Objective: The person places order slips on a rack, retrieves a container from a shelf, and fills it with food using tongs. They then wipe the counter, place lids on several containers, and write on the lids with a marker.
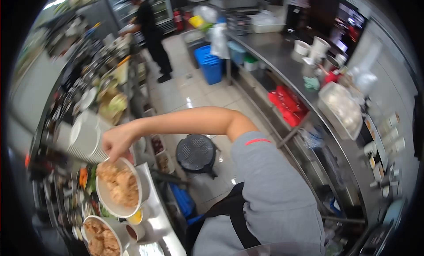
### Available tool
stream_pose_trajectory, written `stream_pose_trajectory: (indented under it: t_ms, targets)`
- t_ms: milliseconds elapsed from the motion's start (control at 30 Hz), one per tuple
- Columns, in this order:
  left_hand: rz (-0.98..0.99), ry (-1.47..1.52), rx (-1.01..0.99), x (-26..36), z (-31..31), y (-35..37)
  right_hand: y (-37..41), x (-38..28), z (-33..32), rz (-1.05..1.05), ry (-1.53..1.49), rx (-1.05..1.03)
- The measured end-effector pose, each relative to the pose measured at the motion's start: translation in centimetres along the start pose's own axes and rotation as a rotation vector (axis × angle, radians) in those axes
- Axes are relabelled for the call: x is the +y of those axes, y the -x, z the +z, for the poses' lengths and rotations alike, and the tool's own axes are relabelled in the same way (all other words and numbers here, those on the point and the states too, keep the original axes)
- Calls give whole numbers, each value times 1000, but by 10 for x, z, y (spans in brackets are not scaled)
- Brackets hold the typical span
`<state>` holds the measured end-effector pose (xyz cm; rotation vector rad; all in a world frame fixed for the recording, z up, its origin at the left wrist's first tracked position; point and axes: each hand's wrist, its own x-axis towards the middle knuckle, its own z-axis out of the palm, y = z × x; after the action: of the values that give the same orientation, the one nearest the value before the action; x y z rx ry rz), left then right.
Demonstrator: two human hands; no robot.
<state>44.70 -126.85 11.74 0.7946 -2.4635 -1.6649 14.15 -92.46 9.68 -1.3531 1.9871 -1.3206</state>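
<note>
My right hand [120,140] reaches across to the counter, its fingers closed on the rim of a white bowl [143,184]. Inside that bowl lie pieces of fried chicken [119,185]. A second white bowl [120,233], also filled with fried chicken, stands just below it. Beside the bowls sit a small cup of yellow sauce [137,217] and another cup with dark red sauce [132,231]. A tall stack of white containers [86,134] is close to my right hand. My left hand is out of the picture.
A steel counter edge [155,207] runs along my front. On the floor is a black round stool-like object [196,153]. Farther off, a person in dark clothes [150,30] works near a blue bin [207,65]. A steel table [282,53] lines the opposite side.
</note>
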Motion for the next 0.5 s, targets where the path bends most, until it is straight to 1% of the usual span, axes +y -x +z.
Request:
stream_pose_trajectory:
  t_ms: [33,67,100,133,167,200,233,267,300,333,367,400,433,500]
  targets:
    - [114,32,-95,17,46,-2,58,-1,-22,62,49,88]
    - [88,2,-244,4,60,-34,118,-5,-40,122,101,170]
    - [149,43,-310,-12,88,-75,171,1,-53,233,72,256]
    - [211,88,-372,-16,131,-93,228,4,-59,305,-49,341]
    - [198,119,-379,-1,186,-100,280,0,-68,397,-15,424]
    - [174,79,-601,43,246,-75,331,13,-77,436,23,509]
    - [295,16,-623,73,303,-57,379,13,-81,505,67,603]
    - [291,8,-781,92,348,-54,424,14,-83,579,33,700]
    - [316,-57,-907,112,394,-46,467,15,-86,651,1,796]
    - [352,-87,-1006,119,436,-52,506,18,-89,716,-3,883]
    - [369,-69,-1080,127,479,-53,543,22,-92,777,-7,979]
    - [334,-97,-1150,140,517,-45,577,24,-94,829,-16,1082]
    - [334,-63,-1207,146,557,-41,610,32,-96,895,-26,1174]
    - [266,-30,-1297,161,629,-25,667,49,-99,925,-117,1383]
